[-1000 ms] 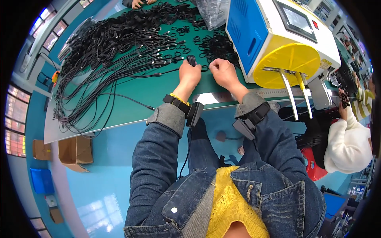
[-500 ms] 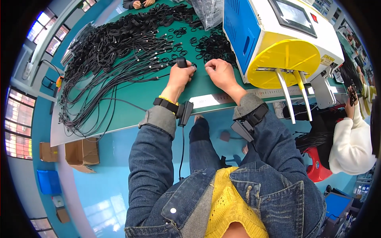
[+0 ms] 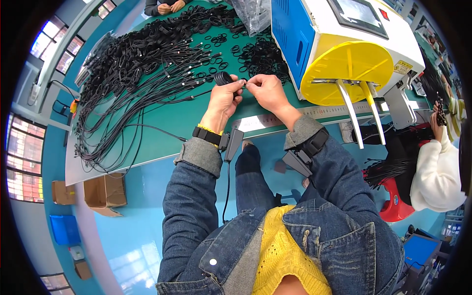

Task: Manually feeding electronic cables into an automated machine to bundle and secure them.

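A coiled black cable (image 3: 222, 77) is gripped in my left hand (image 3: 223, 100), its loops standing out above the thumb. My right hand (image 3: 269, 93) has come up against the left one, thumb and forefinger pinched at the coil's right end. What sits between those fingertips is too small to make out. Both hands are over the front part of the green table. Just beyond them lie loose black rings (image 3: 260, 56), and to the left straight black cables (image 3: 132, 93) with metal plugs spread out in a bundle.
A white and blue machine (image 3: 334, 59) with a yellow disc (image 3: 344, 73) and two prongs stands to the right. A ruler strip (image 3: 255, 122) runs along the table's front edge. Behind lie heaped coiled cables (image 3: 147, 46) and a clear plastic bag (image 3: 251, 17). Other people sit far left and right.
My right hand has moved left until its fingertips meet my left hand. The coil in my left hand has turned, showing more of its loops. The view has shifted slightly.
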The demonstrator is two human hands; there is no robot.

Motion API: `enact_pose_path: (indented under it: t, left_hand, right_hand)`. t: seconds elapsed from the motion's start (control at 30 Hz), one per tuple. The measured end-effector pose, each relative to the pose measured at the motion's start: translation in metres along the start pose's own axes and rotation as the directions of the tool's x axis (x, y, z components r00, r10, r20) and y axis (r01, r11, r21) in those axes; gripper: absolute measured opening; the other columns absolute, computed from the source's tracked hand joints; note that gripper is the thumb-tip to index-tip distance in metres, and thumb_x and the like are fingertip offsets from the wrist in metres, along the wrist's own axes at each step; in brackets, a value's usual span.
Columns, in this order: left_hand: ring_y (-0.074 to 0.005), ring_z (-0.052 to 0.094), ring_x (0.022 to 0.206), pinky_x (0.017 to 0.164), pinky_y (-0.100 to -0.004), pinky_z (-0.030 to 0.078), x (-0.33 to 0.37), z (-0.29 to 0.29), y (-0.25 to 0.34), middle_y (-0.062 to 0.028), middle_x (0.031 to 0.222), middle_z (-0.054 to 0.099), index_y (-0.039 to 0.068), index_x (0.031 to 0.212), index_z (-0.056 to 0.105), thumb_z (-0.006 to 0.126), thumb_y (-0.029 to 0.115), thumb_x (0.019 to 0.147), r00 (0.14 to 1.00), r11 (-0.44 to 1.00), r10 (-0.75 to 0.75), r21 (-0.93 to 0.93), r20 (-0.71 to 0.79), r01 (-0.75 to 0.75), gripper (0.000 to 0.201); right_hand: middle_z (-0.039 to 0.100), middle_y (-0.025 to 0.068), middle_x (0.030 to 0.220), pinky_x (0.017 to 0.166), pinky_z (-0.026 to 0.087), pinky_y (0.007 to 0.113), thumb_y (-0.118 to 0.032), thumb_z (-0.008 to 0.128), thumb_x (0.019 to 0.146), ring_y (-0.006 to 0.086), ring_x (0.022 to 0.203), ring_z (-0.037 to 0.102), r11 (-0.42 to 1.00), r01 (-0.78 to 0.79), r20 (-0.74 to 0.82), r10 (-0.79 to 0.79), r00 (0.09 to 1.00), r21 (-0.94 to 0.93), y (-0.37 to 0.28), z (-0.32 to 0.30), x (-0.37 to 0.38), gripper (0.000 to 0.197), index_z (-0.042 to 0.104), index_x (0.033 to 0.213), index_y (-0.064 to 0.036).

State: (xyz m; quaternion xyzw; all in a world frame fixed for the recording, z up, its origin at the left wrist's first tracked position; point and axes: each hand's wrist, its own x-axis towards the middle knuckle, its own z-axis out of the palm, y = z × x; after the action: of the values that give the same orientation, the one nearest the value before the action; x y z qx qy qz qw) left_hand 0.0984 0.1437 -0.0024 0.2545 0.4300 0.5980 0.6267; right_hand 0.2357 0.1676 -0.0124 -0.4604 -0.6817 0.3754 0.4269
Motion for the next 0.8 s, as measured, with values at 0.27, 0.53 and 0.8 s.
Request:
enact_pose_path:
  t: [0.27, 0.53, 0.8]
  left_hand:
    - [-0.0084, 0.048, 0.055, 0.044, -0.0209, 0.036, 0.011, -0.025, 0.003, -0.0014, 0.071, 0.055, 0.007, 0.090, 0.051, 0.063, 0.000, 0.075, 0.993, 0.904, 0.083, 0.426, -0.087, -0.039, 0.020]
    - [-0.0078, 0.049, 0.058, 0.049, -0.0210, 0.038, 0.008, -0.011, 0.004, -0.0001, 0.073, 0.056, 0.005, 0.087, 0.055, 0.063, 0.004, 0.074, 0.971, 0.767, 0.182, 0.596, 0.152, -0.237, 0.015]
    - [-0.0092, 0.051, 0.060, 0.050, -0.0235, 0.039, 0.002, -0.003, 0.003, 0.0001, 0.070, 0.054, 0.005, 0.086, 0.055, 0.065, 0.003, 0.072, 0.982, 0.889, 0.062, 0.438, 0.180, -0.136, 0.017]
  right_hand:
    - [0.060, -0.0001, 0.074, 0.051, 0.040, 0.022, -0.014, 0.059, 0.079, 0.0070, 0.059, 0.049, 0.841, -0.378, 0.074, 0.381, 0.922, 0.386, 0.006, -0.024, -0.004, 0.009, 0.060, 0.078, -0.0052]
    - [0.059, 0.0037, 0.082, 0.053, 0.040, 0.021, -0.011, 0.052, 0.084, 0.0081, 0.063, 0.049, 0.520, -0.497, 0.360, 0.348, 0.866, 0.695, 0.017, -0.030, 0.001, 0.004, 0.054, 0.081, -0.0079]
    - [0.060, 0.0054, 0.083, 0.054, 0.041, 0.023, -0.012, 0.051, 0.084, 0.0090, 0.064, 0.049, 0.481, -0.550, 0.490, 0.257, 0.833, 0.683, 0.017, -0.027, 0.004, 0.006, 0.055, 0.082, -0.0075]
